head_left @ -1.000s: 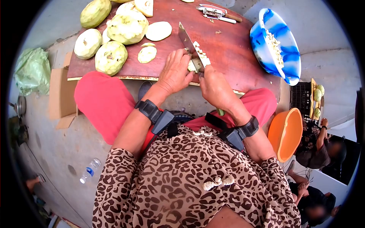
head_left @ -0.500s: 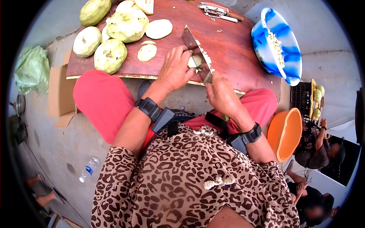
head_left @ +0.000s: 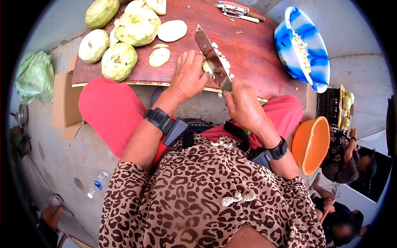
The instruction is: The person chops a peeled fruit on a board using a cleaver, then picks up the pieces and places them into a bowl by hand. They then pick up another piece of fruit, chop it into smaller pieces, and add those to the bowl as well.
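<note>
My right hand (head_left: 247, 105) is closed round the handle of a broad kitchen knife (head_left: 206, 48), its blade slanting up and left over the red table. My left hand (head_left: 188, 75) pinches a pale chunk of peeled gourd (head_left: 207, 67) just left of the blade, at the table's near edge. Small diced pieces (head_left: 224, 62) lie along the blade's right side. Left of my left hand are a small round slice (head_left: 159, 57) and a larger slice (head_left: 173, 31). Several peeled pale-green gourds (head_left: 137, 28) sit together at the table's left end.
A blue-and-white bowl (head_left: 292, 68) with diced bits stands at the table's right end. Peelers and a knife (head_left: 240, 11) lie at the far edge. Below right are an orange basin (head_left: 304, 144) and a black crate (head_left: 325, 103). Other people sit at the right.
The knife blade has shifted slightly left, and more diced bits show on its right. My left hand has barely moved. At lower left, another person's foot has moved.
</note>
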`<control>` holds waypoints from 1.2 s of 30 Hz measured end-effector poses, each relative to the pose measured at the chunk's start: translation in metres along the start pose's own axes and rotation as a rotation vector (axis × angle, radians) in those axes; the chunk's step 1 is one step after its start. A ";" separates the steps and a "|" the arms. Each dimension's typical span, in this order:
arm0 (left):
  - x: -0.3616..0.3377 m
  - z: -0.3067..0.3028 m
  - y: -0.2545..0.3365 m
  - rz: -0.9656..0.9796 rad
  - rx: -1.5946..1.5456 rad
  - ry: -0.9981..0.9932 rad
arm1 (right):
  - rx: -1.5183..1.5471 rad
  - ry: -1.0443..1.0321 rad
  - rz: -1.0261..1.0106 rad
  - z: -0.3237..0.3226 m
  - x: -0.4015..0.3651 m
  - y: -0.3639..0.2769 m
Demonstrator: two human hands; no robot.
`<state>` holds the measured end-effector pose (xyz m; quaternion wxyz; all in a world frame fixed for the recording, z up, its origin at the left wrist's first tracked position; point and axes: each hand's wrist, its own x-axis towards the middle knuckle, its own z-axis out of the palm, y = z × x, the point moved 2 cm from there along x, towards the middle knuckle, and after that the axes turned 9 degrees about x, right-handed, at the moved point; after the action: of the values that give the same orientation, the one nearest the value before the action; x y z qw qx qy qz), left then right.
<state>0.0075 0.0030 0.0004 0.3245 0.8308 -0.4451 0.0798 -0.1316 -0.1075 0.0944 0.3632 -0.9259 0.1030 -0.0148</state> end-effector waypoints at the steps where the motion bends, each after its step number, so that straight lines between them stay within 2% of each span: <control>1: 0.000 0.001 0.000 0.012 0.008 0.008 | 0.003 -0.006 0.008 0.001 0.000 0.000; 7: 0.000 0.001 0.000 0.026 0.009 0.022 | -0.020 -0.016 -0.024 0.008 0.002 0.005; 13: -0.001 0.003 0.000 0.046 -0.015 0.056 | -0.019 -0.015 0.046 0.021 0.022 0.009; 16: 0.001 0.001 0.001 0.042 -0.011 0.046 | -0.038 0.106 -0.034 0.034 0.031 0.018; 19: -0.001 -0.001 0.001 0.053 0.002 0.047 | 0.029 0.111 -0.075 0.035 0.034 0.034; 29: 0.002 0.000 -0.006 0.071 -0.051 0.020 | 0.601 0.149 0.128 0.006 0.032 0.044; 30: 0.003 -0.003 -0.005 0.056 -0.036 0.086 | 0.646 0.154 0.089 0.003 0.031 0.040; 32: 0.005 -0.006 0.000 0.029 -0.005 0.221 | 0.794 0.145 0.139 0.000 0.030 0.045; 35: 0.011 -0.009 0.006 -0.204 -0.283 0.215 | 1.082 0.121 0.224 0.001 0.028 0.053; 36: 0.013 -0.014 0.012 -0.380 -0.462 0.090 | 1.217 0.092 0.232 0.001 0.028 0.053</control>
<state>0.0077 -0.0024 0.0222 0.5334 0.7990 -0.2731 -0.0493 -0.1141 -0.1500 0.0564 0.8205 -0.5340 0.1913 -0.0710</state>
